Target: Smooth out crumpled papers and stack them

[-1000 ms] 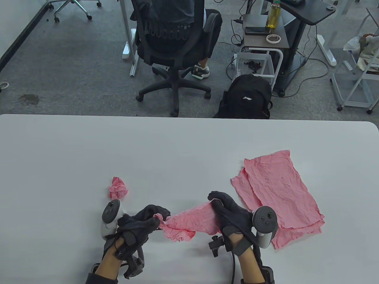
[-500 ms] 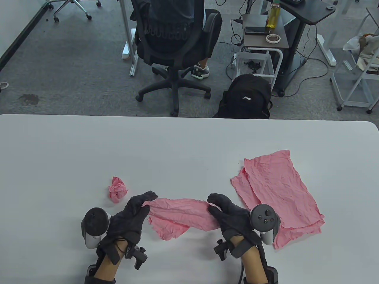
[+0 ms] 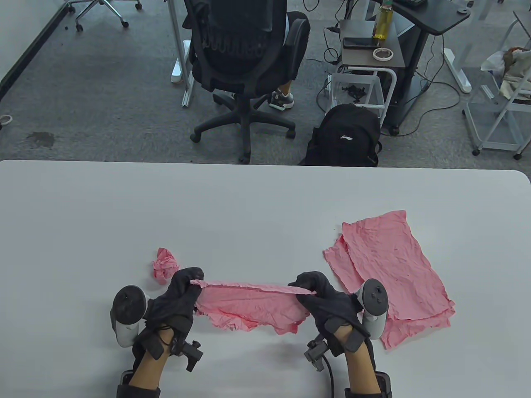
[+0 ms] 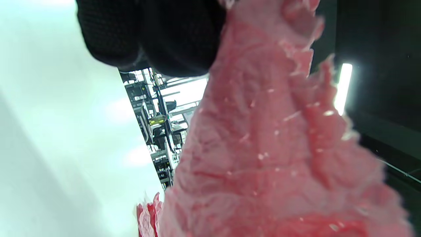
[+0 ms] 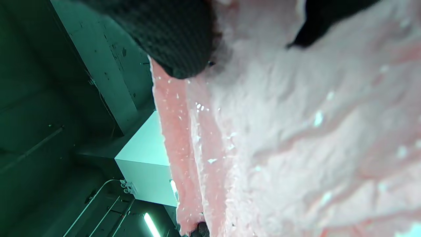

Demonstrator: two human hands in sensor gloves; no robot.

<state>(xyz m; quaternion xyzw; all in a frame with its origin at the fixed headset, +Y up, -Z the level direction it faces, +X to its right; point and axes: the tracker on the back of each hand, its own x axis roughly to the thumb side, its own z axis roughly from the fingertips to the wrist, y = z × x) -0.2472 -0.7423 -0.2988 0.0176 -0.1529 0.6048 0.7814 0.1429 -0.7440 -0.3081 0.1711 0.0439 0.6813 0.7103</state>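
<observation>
A wrinkled pink paper sheet [image 3: 249, 304] is stretched between my two hands above the white table [image 3: 257, 207]. My left hand [image 3: 188, 284] pinches its left top corner. My right hand [image 3: 307, 288] pinches its right top corner. The sheet hangs down with its ragged lower edge near the table. It fills the left wrist view [image 4: 269, 148] and the right wrist view [image 5: 296, 138], under my gloved fingers [image 4: 177, 36] [image 5: 171, 36]. A crumpled pink ball [image 3: 165, 265] lies just left of my left hand. A stack of flattened pink sheets [image 3: 386, 277] lies on the right.
The table's far edge runs across the middle of the table view. Beyond it stand an office chair [image 3: 244, 54] with a seated person, a black backpack [image 3: 346, 137] and a small cart [image 3: 369, 62].
Both hands have pulled apart and lifted, stretching the sheet taut along its top edge. The left hand moved left from a bunched grip to a corner pinch.
</observation>
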